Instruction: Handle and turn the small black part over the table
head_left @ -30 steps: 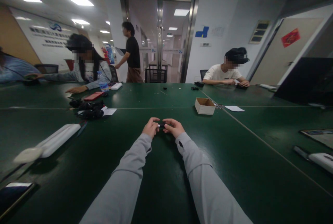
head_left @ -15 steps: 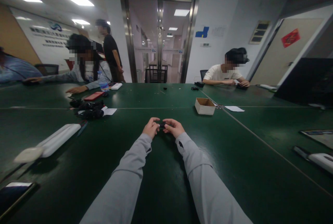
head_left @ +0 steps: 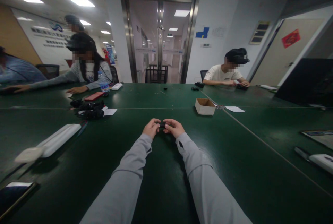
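Between my two hands, just above the green table [head_left: 166, 168], is a small dark object [head_left: 162, 125] with a bright bit at its left end; its kind is too small to make out. My left hand [head_left: 151, 128] pinches the left end between thumb and fingers. On the other end, my right hand [head_left: 174, 127] has its thumb and fingers closed. Fingers hide most of the object. A small open cardboard box [head_left: 205, 107] stands ahead of my right hand.
To the left lie black gear [head_left: 90, 109], a white elongated device [head_left: 59, 140], a phone [head_left: 15, 196] and a red flat object [head_left: 94, 96] near a water bottle [head_left: 103, 82]. White paper [head_left: 234, 109] is at right. Other people [head_left: 226, 69] sit across the table.
My hands stay almost in place around the small dark object. Behind the far left seat, a standing person has moved left. The seated person's arm there has reached further left.
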The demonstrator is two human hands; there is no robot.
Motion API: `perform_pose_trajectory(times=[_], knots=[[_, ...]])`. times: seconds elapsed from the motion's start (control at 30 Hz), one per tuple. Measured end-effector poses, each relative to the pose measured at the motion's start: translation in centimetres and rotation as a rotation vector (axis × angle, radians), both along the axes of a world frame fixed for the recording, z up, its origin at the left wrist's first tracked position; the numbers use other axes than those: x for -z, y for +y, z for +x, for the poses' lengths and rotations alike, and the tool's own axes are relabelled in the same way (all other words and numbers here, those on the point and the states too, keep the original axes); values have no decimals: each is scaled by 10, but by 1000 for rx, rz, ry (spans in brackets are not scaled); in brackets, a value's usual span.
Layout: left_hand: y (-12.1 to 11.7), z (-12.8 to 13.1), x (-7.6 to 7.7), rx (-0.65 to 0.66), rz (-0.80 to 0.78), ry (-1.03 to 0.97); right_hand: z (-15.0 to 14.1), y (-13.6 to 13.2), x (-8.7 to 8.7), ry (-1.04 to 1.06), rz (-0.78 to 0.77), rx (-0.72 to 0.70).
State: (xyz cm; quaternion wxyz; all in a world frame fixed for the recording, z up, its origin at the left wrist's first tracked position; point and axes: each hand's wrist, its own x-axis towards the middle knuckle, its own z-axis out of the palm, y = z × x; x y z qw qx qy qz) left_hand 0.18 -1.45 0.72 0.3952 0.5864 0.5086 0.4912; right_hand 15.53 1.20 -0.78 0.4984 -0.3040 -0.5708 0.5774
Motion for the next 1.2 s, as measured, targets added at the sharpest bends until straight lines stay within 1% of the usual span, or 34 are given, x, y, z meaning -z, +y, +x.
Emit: perform_pose_trajectory(times=[0.07, 0.2, 0.33, 0.53, 0.67, 0.73, 0.83, 0.9, 0.93, 1.03, 1.13, 1.2], knots=[[0, 0, 1, -9, -10, -5, 0, -1, -1, 1, 5, 3], [1, 1, 1, -29, 19, -9, 0, -3, -4, -14, -6, 18], [0, 1, 1, -17, 10, -25, -1, -5, -6, -35, -26, 39], [1, 1, 2, -6, -17, -30, -1, -6, -8, -21, -16, 22], [2, 1, 4, -1, 33, -30, -2, -7, -9, -32, -1, 13], [2, 0, 5, -29, 85, -7, -6, -7, -8, -98, 10, 25], [1, 0, 6, -71, 158, 115, -12, -10, -6, -298, 41, 92], [-1, 2, 5, -74, 160, 231, -15, -13, -6, -399, 64, 149], [-2, 3, 4, -74, 148, 277, -17, -14, -7, -412, 73, 168], [-7, 7, 2, -97, 126, 334, -19, -19, -10, -346, 71, 153], [-13, 9, 0, -100, 115, 259, -20, -23, -14, -269, -5, 97], [-17, 10, 0, -71, 89, 198, -22, -26, -14, -247, -42, 105]])
